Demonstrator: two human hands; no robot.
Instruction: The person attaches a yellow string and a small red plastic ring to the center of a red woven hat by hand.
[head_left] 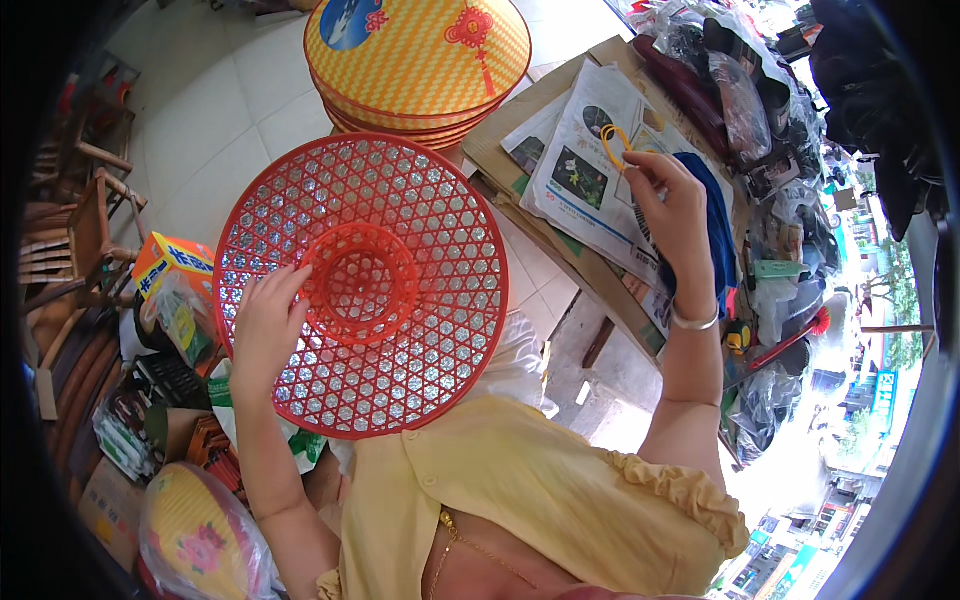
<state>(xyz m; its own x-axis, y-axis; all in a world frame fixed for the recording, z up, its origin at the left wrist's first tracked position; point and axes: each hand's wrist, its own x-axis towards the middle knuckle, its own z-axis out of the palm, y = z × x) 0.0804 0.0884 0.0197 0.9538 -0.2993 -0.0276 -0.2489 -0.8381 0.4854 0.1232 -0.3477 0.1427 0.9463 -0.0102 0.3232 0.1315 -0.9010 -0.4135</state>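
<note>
A wide red lattice hat [450, 250], its underside up and silvery lining showing through the holes, lies before me over my lap. In its middle sits a red inner ring [400, 310]. My left hand [268, 315] is closed on the hat beside that ring, fingertips at the ring's left edge; part of its grip is hidden. Off to the right, my right hand [668, 195] is raised above a newspaper [575, 170]. Between its thumb and fingers it pinches a thin yellow cord loop [612, 145], apart from the hat.
A stack of yellow conical hats [420, 60] stands just beyond the red one. The newspaper lies on cardboard [540, 220], with blue cloth [715, 215] beside it. Bagged goods [740, 100] crowd the right. At left are wooden chairs [95, 220] and a yellow-orange box [170, 260].
</note>
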